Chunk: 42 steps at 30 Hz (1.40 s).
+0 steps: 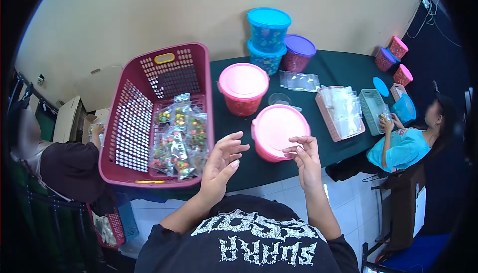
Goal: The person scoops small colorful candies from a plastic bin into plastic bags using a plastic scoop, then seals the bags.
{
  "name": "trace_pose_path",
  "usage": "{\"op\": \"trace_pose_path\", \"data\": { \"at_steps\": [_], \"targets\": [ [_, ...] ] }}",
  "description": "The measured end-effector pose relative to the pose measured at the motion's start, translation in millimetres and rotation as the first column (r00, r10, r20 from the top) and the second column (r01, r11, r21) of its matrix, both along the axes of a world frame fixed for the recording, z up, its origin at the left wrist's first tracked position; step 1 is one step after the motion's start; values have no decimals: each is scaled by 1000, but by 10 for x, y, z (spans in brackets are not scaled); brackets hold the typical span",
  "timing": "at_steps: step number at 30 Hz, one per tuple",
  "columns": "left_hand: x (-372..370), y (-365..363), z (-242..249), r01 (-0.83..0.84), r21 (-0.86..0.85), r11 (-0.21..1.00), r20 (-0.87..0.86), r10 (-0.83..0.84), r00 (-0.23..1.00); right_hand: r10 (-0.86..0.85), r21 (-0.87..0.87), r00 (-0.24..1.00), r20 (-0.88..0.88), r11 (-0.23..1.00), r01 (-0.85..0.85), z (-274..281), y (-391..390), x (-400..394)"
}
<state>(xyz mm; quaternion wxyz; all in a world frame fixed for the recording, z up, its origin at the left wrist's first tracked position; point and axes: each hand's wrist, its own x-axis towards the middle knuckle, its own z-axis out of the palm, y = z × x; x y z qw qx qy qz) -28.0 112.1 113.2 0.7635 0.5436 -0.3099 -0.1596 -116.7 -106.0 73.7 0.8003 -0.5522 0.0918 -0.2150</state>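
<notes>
Both hands raised at lower centre of frame, above the near desk edge. Left hand (219, 166) is open, fingers spread and loosely curled, holding nothing, hovering just right of the red basket (130, 123). Right hand (304, 157) has fingertips pinched together; maybe something small between them, can't tell at this size. It sits just in front of the nearest pink-lidded tub (279, 131), lid on. The basket, left of centre, holds a pile of clear packets with coloured pieces (180, 138), so the filled bags are there, next to the left hand. My read: between packets, one batch already in the basket, hands empty or nearly so. Next move likely calls for opening a tub and getting a fresh bag, which means a reach across the dark green desk (343, 69). Further back: second pink-lidded tub (243, 88), then stacked blue tubs (268, 36) and a purple-lidded one (298, 52) at the wall. Empty clear bags sit in a pink tray (332, 121) mid right. Other people are seated at far right and far left.
</notes>
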Motion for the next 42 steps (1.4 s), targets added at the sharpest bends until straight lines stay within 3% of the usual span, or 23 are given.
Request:
{"op": "trace_pose_path", "data": {
  "at_steps": [6,12,16,29,36,42],
  "targets": [
    [-407,-906,-249,132,-30,991,-108,-134,985,-53,84,993,-106,994,62,-298,-765,-583],
    [-684,-1534,-427,190,85,978,-310,-155,938,-66,150,974,-215,984,100,-516,-1240,-1007],
    [-718,-1844,-528,227,188,956,-304,-163,939,-95,155,965,-243,979,135,-604,-1473,-1155],
    [-362,-2885,-739,372,245,895,-405,-254,878,-194,196,937,-290,946,257,-814,-2225,-1097],
    [-171,-3298,-961,447,283,848,-510,-262,819,-286,153,889,-358,921,358,-960,-2826,-994],
    [-219,-3586,-1271,385,360,850,-488,-180,854,-307,-130,814,-493,951,281,-1184,-3676,-694]
  ]
}}
